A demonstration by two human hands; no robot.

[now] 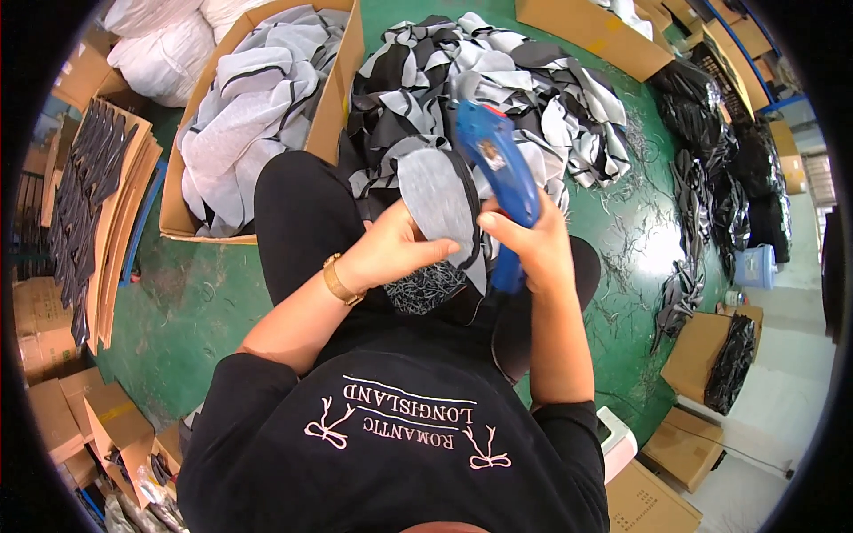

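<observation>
My left hand (395,247) is closed on a grey fabric piece (433,191) with a black edge strip, its thumb lying on top of the cloth. Wrapped round the handle of a blue handheld trimmer (505,164) is my right hand (539,242), just right of the fabric. The trimmer's upper end is blurred and points away from me. A red part shows near its head. Between my legs, beneath the cloth, lies a bundle of cut thread ends (422,289) on something dark.
A large heap of grey and black fabric pieces (498,67) lies on the green floor ahead. A cardboard box (333,107) of similar pieces (253,115) stands to its left. Loose threads litter the floor at right, near black plastic bags (755,169) and boxes (706,355).
</observation>
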